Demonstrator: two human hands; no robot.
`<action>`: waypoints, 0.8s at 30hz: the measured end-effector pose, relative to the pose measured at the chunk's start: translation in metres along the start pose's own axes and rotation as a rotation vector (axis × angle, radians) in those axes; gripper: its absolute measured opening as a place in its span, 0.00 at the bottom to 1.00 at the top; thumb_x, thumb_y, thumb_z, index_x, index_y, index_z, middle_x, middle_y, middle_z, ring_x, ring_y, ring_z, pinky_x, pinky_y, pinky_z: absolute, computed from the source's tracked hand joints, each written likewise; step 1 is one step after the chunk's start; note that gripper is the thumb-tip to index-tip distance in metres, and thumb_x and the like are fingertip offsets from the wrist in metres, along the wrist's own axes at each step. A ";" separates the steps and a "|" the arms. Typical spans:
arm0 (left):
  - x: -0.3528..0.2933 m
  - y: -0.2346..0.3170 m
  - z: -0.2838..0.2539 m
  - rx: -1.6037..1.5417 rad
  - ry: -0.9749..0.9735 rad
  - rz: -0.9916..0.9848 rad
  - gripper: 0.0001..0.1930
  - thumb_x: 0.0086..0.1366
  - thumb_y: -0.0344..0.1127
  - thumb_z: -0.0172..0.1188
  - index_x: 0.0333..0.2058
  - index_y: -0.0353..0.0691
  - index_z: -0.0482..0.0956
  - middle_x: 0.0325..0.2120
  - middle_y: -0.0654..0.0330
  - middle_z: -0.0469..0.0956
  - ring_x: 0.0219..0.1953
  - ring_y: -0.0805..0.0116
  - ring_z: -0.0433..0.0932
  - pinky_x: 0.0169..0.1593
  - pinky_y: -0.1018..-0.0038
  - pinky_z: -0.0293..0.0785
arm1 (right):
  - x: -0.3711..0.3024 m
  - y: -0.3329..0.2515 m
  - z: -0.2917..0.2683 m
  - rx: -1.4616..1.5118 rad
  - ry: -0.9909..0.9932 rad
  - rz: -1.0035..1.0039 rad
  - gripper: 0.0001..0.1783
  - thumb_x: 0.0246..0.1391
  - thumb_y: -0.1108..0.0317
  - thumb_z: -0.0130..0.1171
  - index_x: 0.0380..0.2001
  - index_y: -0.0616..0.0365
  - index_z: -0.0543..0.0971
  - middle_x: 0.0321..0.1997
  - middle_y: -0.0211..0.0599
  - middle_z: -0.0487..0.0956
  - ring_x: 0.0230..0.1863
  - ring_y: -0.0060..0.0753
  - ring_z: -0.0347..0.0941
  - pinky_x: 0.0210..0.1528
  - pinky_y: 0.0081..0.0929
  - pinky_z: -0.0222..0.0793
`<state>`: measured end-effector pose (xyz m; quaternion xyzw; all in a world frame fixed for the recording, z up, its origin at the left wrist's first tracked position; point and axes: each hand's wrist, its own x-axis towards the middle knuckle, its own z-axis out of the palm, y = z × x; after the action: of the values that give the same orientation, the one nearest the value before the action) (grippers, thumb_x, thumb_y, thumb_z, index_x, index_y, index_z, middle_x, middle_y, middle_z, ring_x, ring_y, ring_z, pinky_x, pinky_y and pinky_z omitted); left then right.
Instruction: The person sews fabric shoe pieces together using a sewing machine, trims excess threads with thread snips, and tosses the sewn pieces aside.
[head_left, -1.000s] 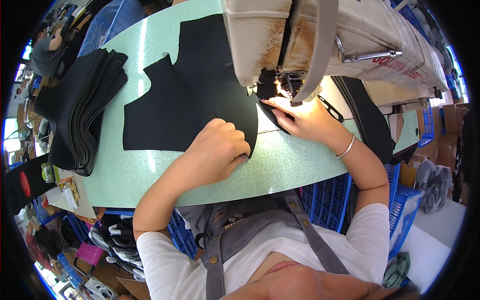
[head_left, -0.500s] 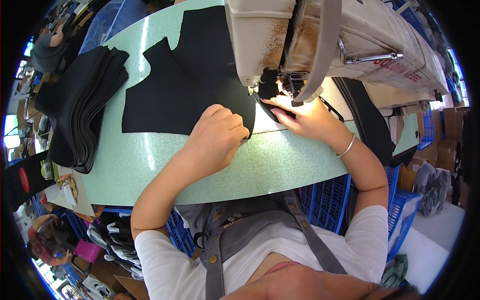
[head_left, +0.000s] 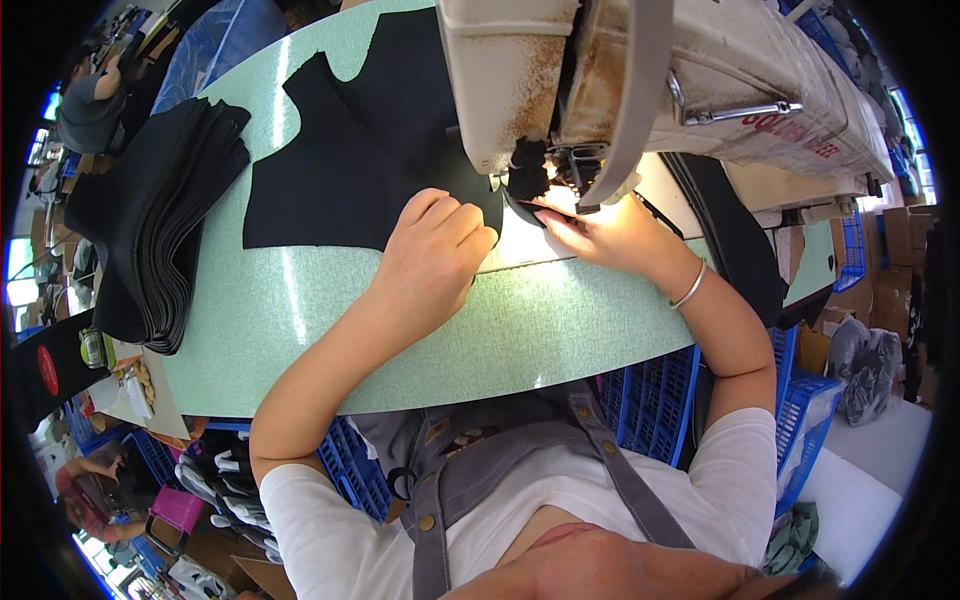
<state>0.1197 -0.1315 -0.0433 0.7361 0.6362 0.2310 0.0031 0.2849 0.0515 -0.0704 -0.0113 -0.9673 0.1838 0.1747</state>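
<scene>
A black cut fabric panel (head_left: 350,165) lies flat on the green sewing table, its right side running up to the head of a sewing machine (head_left: 510,90). My left hand (head_left: 432,250) is closed on the panel's near right edge, with the fingers curled under and the fingertips hidden. Close to the lit needle area, my right hand (head_left: 622,238) pinches a small black fabric edge (head_left: 527,210) between thumb and fingers. Part of that hand is behind the machine's curved guard, and the needle itself cannot be made out.
A thick stack of black cut pieces (head_left: 165,220) sits on the table's left. More black fabric (head_left: 735,240) lies right of the machine. Blue plastic crates (head_left: 655,400) stand below the table edge. Two other people are in the background at left.
The black panel has slid slightly away from me, and my left hand has moved with it. My right hand has stayed nearly in place by the needle area.
</scene>
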 end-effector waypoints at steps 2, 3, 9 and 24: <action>0.002 0.002 0.001 0.074 0.083 0.001 0.10 0.45 0.22 0.60 0.30 0.39 0.79 0.27 0.62 0.72 0.36 0.64 0.71 0.55 0.64 0.63 | 0.001 -0.004 -0.003 -0.008 -0.018 0.020 0.13 0.49 0.68 0.63 0.40 0.55 0.82 0.32 0.38 0.81 0.27 0.35 0.77 0.31 0.29 0.74; 0.001 0.002 0.002 0.075 0.083 -0.001 0.10 0.45 0.22 0.60 0.30 0.39 0.79 0.27 0.62 0.72 0.36 0.64 0.71 0.55 0.64 0.63 | 0.002 -0.005 -0.004 -0.018 -0.036 0.041 0.13 0.49 0.68 0.63 0.39 0.56 0.82 0.32 0.38 0.81 0.26 0.35 0.77 0.30 0.29 0.74; 0.005 0.005 0.014 0.218 0.151 -0.015 0.05 0.44 0.22 0.56 0.21 0.40 0.72 0.23 0.62 0.66 0.34 0.66 0.69 0.59 0.63 0.61 | 0.003 -0.003 -0.002 -0.093 -0.011 -0.019 0.10 0.48 0.69 0.63 0.35 0.58 0.83 0.28 0.36 0.81 0.24 0.35 0.77 0.28 0.31 0.73; 0.008 -0.001 0.034 0.206 0.228 -0.029 0.10 0.48 0.24 0.56 0.33 0.33 0.77 0.26 0.61 0.66 0.29 0.67 0.68 0.36 0.70 0.60 | 0.013 -0.021 -0.005 0.079 0.104 -0.003 0.10 0.49 0.72 0.58 0.37 0.56 0.76 0.36 0.37 0.76 0.39 0.41 0.75 0.42 0.35 0.72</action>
<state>0.1315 -0.1137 -0.0710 0.6923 0.6632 0.2467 -0.1414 0.2755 0.0347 -0.0547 -0.0124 -0.9489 0.2207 0.2252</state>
